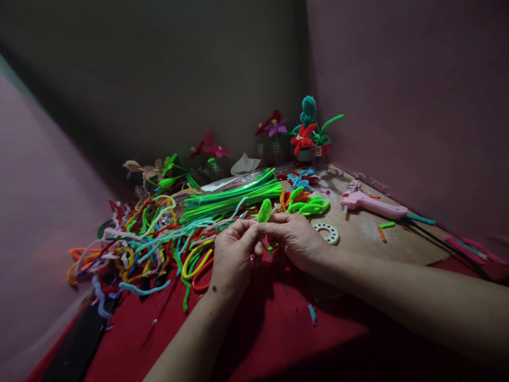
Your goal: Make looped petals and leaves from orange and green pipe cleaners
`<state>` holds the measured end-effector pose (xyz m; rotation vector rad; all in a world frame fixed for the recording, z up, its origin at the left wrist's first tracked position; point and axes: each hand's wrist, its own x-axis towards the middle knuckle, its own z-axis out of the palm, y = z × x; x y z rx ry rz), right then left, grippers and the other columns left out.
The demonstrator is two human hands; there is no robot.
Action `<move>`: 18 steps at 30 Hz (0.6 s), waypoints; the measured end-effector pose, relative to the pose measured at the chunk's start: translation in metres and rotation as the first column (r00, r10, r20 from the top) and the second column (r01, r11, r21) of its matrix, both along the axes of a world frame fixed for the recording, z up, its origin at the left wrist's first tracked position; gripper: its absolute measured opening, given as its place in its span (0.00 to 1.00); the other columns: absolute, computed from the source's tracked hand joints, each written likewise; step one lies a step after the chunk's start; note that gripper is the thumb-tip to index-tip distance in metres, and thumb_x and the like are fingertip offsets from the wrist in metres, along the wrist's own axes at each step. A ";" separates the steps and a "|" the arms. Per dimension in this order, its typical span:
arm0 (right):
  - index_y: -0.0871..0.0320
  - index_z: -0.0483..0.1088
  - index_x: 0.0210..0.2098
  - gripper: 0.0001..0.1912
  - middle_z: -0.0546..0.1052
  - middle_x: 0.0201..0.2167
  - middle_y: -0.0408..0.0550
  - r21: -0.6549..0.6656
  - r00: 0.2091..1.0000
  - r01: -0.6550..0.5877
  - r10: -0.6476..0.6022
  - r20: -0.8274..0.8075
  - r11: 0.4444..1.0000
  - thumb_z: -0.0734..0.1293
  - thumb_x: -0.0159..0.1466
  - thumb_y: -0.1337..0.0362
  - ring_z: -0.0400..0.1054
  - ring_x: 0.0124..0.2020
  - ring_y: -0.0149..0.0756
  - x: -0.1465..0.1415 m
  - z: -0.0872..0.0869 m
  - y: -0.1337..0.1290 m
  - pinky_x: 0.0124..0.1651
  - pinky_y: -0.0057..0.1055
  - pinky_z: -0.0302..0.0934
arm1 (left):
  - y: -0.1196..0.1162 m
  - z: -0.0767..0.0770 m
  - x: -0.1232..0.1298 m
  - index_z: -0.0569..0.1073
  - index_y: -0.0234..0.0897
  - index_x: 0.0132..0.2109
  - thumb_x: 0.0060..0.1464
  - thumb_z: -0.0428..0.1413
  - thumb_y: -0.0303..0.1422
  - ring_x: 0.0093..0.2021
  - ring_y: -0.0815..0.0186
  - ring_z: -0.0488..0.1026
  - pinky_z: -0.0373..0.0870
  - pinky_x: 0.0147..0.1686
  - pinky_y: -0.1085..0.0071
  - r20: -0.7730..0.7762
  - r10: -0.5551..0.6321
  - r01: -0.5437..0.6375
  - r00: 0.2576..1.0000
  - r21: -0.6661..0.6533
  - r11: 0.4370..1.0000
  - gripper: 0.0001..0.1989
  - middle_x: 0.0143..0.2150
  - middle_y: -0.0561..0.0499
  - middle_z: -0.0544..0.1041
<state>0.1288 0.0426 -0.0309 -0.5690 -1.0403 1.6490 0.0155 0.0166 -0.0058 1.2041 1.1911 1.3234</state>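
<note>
Just in front of the pile, my left hand (236,252) and my right hand (296,239) meet at their fingertips. Between them stands a bright green pipe-cleaner loop (264,210), pinched at its lower end by both hands. A thin green stem end hangs below the fingers. Behind the hands lies a bundle of green pipe cleaners (234,194) in clear plastic. Several green loops (314,205) rest just beyond my right hand.
Tangled coloured pipe cleaners (139,244) cover the left. At the right, a pink glue gun (374,205) lies on a board (358,233) near a white holed ring (332,233). Pipe-cleaner flowers (303,139) stand at the back. A black object (77,345) lies front left.
</note>
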 end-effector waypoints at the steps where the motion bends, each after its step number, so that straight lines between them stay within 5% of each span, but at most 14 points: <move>1: 0.63 0.72 0.25 0.08 0.67 0.18 0.40 -0.012 1.000 0.014 -0.014 -0.002 1.000 0.70 0.49 0.64 0.56 0.19 0.23 0.000 0.001 0.000 0.23 0.24 0.47 | 0.000 0.000 0.000 0.67 0.32 0.31 0.49 0.56 0.33 0.12 0.77 0.58 0.55 0.13 0.80 -0.003 -0.009 0.009 1.000 0.012 1.000 0.07 0.13 0.58 0.65; 9: 0.62 0.70 0.21 0.06 0.67 0.17 0.40 -0.049 0.998 0.017 -0.020 -0.060 0.999 0.70 0.48 0.66 0.56 0.18 0.23 -0.001 0.002 0.000 0.23 0.25 0.49 | -0.002 0.002 0.001 0.70 0.30 0.33 0.44 0.58 0.31 0.13 0.76 0.59 0.58 0.11 0.80 0.176 -0.073 0.086 0.982 -0.068 0.994 0.09 0.15 0.57 0.66; 18: 0.62 0.71 0.27 0.07 0.69 0.19 0.43 -0.052 0.998 -0.028 0.025 -0.057 0.998 0.68 0.51 0.64 0.59 0.19 0.25 -0.001 0.003 -0.001 0.23 0.26 0.52 | -0.004 0.003 0.005 0.70 0.30 0.32 0.42 0.60 0.30 0.13 0.77 0.59 0.60 0.11 0.79 0.293 -0.068 0.108 0.954 -0.121 0.987 0.09 0.16 0.58 0.66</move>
